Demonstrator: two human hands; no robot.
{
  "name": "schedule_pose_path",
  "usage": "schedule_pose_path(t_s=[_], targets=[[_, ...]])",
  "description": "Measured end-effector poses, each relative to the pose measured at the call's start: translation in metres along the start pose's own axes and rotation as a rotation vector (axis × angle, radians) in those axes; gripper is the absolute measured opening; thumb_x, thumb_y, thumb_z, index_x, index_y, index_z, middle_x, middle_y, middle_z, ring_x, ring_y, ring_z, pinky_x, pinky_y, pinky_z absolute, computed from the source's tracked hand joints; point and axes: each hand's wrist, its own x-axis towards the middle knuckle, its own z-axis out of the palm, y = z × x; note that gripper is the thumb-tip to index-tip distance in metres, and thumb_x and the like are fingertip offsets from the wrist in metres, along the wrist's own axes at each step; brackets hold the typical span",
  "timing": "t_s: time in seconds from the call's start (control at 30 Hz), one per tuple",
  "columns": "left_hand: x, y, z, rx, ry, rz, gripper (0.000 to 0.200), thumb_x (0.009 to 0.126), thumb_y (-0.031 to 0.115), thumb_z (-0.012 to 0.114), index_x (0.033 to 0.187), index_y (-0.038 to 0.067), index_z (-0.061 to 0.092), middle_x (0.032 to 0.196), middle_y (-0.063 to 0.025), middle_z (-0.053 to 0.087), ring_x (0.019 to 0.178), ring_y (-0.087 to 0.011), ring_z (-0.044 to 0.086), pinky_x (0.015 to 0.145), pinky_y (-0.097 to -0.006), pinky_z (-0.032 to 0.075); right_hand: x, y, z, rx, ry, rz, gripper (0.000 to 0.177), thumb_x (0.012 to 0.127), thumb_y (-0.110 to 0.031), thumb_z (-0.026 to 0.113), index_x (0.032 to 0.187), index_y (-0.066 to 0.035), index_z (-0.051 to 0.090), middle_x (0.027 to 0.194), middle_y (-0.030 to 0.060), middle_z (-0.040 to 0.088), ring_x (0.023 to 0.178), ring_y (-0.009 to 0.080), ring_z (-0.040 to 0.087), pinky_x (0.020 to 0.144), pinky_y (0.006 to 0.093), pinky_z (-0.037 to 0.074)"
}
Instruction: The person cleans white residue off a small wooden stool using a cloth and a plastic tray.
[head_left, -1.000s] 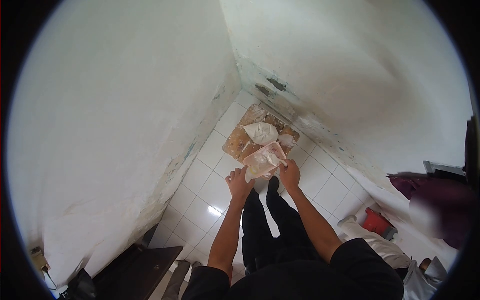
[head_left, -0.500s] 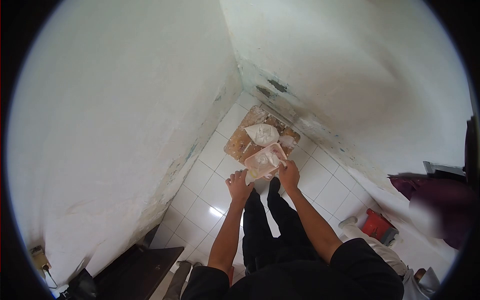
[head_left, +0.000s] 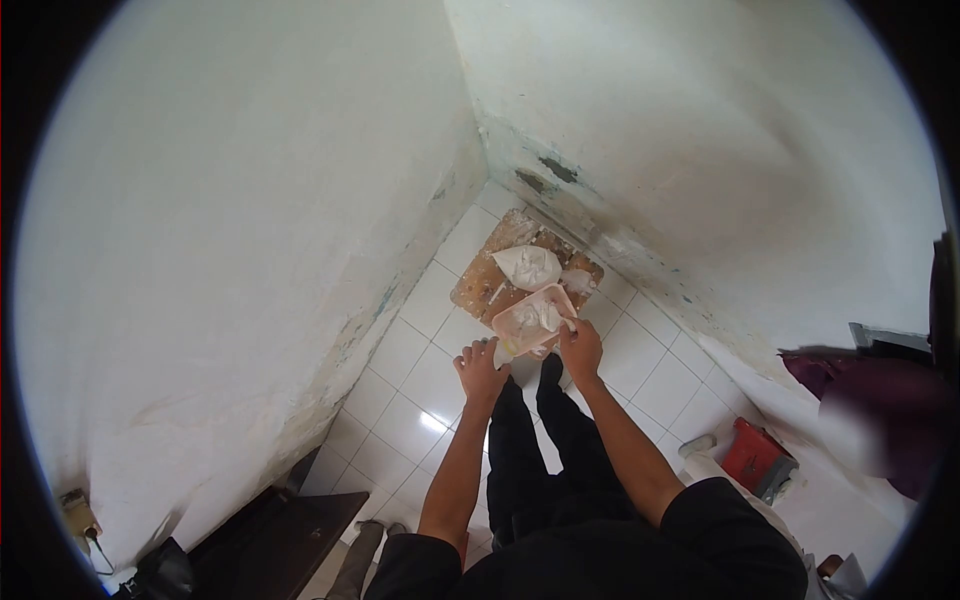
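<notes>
Black short sleeves (head_left: 735,535); black trousers (head_left: 575,440)

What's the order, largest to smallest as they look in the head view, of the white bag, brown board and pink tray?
Brown board
Pink tray
White bag
The tray may be nearer the camera, so its true size is unsure.

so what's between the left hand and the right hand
In the head view, a pink tub lies between the left hand and the right hand; a pale thing, too small to identify, also shows at the left one.
</notes>
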Motion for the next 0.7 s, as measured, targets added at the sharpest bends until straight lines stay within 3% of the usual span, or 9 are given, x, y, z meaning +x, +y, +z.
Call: schedule_pose_path(t_s=[0.3,0.7], targets=[[0.004,-0.001,-0.001,0.009,0.024,0.006,0.062,0.071,0.029,0.078,0.131,0.02,0.062,0.116,-0.0058,0.059,0.113,-0.0266,0.054,0.098,-0.0498,0.038,0.004,-0.002,-0.003,-0.022,0.032,0.043,0.026,0.092,-0.023,0.069,0.109,-0.004,0.072,0.088,0.0131,0.067,0.073,0.0284,0.068,0.069,0.0412,0.053],[0.009,0.004,-0.004,0.017,0.023,0.004,0.062,0.072,0.028,0.078,0.131,0.021,0.062,0.115,-0.0062,0.059,0.113,-0.0268,0.054,0.101,-0.0521,0.037,0.001,0.003,-0.004,-0.067,0.028,-0.057,0.026,0.093,-0.021,0.069,0.113,-0.005,0.071,0.088,0.0109,0.062,0.072,0.0272,0.067,0.068,0.0399,0.054]])
